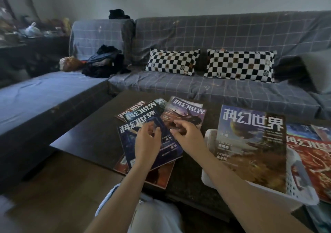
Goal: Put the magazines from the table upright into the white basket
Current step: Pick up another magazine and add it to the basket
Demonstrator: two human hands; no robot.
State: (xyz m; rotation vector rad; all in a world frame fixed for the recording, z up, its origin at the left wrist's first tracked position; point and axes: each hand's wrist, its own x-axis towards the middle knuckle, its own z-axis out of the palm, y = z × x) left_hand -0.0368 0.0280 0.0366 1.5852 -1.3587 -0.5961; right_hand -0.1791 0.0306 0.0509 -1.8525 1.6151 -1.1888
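Magazines (152, 125) lie fanned flat on the dark table (86, 139), left of the white basket (293, 177). Left hand (147, 142) rests on the top magazine (161, 143), fingers curled loosely. Right hand (186, 134) hovers beside it, fingers half-open, empty, nearer the basket.

white basket (297, 182), checkered black-and-white pillows (172, 62), grey grid-patterned sofa (215, 33)

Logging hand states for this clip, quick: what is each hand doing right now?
Left hand: fingers curled, resting on the dark blue magazine; no clear grip, cannot tell.
Right hand: open, fingers loosely bent over the spread magazines, holding nothing.
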